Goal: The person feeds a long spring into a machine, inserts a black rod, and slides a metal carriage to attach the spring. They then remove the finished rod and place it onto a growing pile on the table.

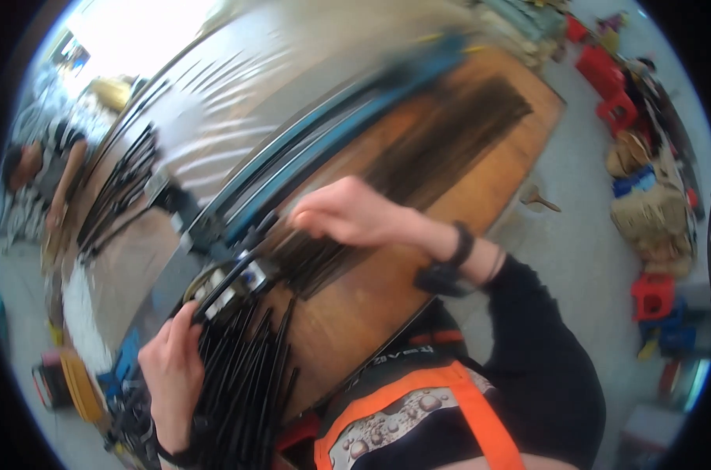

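White light pours in at the upper left, throwing pale glare streaks over the shiny tabletop (234, 117). From here, the blue rails (430, 72) and dark bundle (449, 141) smear with blur; outer edges bend into black.

The machine (332, 149) stands on the table (390, 270). To its right, one pile of strips (441, 149) lies on the table; to its left, beyond it, is another person (48, 160). Many rods (246, 384) lie before the machine. Right of the table, a brush (542, 202) lies on the floor (528, 254).
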The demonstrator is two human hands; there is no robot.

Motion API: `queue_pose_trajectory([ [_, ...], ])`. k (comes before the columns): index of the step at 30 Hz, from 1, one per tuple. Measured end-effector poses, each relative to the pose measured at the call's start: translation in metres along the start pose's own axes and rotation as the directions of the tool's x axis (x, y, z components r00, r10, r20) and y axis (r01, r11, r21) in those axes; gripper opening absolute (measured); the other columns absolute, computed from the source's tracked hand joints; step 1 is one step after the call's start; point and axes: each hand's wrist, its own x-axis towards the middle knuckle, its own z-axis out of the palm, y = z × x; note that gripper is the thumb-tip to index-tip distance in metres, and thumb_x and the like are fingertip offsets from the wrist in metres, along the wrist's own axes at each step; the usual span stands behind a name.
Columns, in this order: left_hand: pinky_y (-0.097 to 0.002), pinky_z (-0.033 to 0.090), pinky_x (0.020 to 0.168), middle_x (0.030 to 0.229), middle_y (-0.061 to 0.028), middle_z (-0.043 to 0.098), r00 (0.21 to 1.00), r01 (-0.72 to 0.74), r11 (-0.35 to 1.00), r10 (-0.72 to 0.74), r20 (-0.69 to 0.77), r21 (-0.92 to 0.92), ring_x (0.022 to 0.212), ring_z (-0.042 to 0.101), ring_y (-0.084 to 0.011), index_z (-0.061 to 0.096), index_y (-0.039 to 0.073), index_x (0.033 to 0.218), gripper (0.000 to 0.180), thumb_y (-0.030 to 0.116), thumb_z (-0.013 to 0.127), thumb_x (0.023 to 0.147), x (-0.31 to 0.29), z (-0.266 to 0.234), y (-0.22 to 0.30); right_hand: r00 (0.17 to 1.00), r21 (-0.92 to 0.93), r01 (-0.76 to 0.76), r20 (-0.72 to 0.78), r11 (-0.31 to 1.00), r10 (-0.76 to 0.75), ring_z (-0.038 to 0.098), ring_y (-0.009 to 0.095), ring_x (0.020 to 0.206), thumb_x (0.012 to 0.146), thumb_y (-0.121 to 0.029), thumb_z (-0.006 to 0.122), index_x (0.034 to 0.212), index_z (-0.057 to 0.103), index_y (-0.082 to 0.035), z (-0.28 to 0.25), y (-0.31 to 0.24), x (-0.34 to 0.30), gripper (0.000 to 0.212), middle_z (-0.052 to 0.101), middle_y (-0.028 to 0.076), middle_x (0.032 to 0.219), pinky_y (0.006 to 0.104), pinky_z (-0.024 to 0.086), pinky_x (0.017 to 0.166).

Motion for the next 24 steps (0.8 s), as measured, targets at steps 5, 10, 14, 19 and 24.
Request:
queue_pose_trajectory([
  [5, -0.0418, 0.05, 0.057, 0.081, -0.0138, 0.065, 0.989, -0.01, 0.984, 0.037, 0.146, -0.178, 0.068, 0.064, -0.0339, 0.063, 0.01, 0.111, 0.025, 0.005, 0.064, 0.087, 0.011, 0.0, 0.012, 0.95, -0.183, 0.306, -0.008, 0.934, -0.313, 0.061, 0.024, 0.076, 0.083, -0.013, 0.075, 0.094, 0.069, -0.006, 0.005, -0.018, 0.008, 0.014, 0.065, 0.007, 0.08, 0.0324, 0.05, 0.068],
  [10, -0.0386, 0.05, 0.058, 0.072, -0.0091, 0.057, 0.998, -0.066, 0.998, 0.066, 0.021, -0.009, 0.065, 0.061, -0.028, 0.063, 0.012, 0.113, 0.027, 0.005, 0.063, 0.087, 0.006, -0.004, 0.011, 0.864, -0.224, 0.465, -0.097, 0.857, -0.494, 0.06, 0.027, 0.075, 0.079, -0.005, 0.074, 0.099, 0.067, -0.006, 0.016, -0.009, 0.008, 0.021, 0.063, 0.007, 0.078, 0.0353, 0.048, 0.065],
  [14, -0.0374, 0.05, 0.059, 0.069, -0.0076, 0.05, 0.993, -0.113, 0.992, 0.115, -0.018, 0.059, 0.064, 0.058, -0.0256, 0.062, 0.012, 0.114, 0.028, 0.005, 0.063, 0.087, 0.011, 0.002, 0.007, 0.908, -0.356, 0.302, -0.175, 0.884, -0.38, 0.059, 0.026, 0.072, 0.081, -0.003, 0.071, 0.106, 0.066, -0.005, 0.018, 0.004, 0.0, 0.025, 0.061, 0.007, 0.076, 0.0355, 0.048, 0.064],
  [19, -0.0387, 0.049, 0.059, 0.071, -0.0101, 0.053, 0.977, -0.114, 0.992, 0.121, -0.177, 0.048, 0.066, 0.06, -0.0268, 0.061, 0.01, 0.113, 0.025, 0.006, 0.063, 0.088, 0.0, -0.01, -0.015, 0.846, -0.582, 0.335, -0.161, 0.741, -0.509, 0.058, 0.022, 0.066, 0.088, -0.004, 0.064, 0.108, 0.067, -0.003, 0.006, 0.012, 0.028, 0.021, 0.059, 0.007, 0.074, 0.0329, 0.047, 0.06],
  [24, -0.0388, 0.048, 0.061, 0.08, -0.0168, 0.06, 0.909, 0.115, 0.99, -0.071, -0.412, 0.082, 0.069, 0.061, -0.0315, 0.061, 0.003, 0.11, 0.018, 0.008, 0.063, 0.092, -0.007, -0.05, -0.06, 0.995, -0.201, -0.03, -0.099, 0.979, 0.01, 0.06, 0.014, 0.068, 0.096, -0.009, 0.058, 0.109, 0.068, -0.003, 0.034, 0.034, 0.067, 0.018, 0.064, 0.007, 0.076, 0.0292, 0.048, 0.061],
])
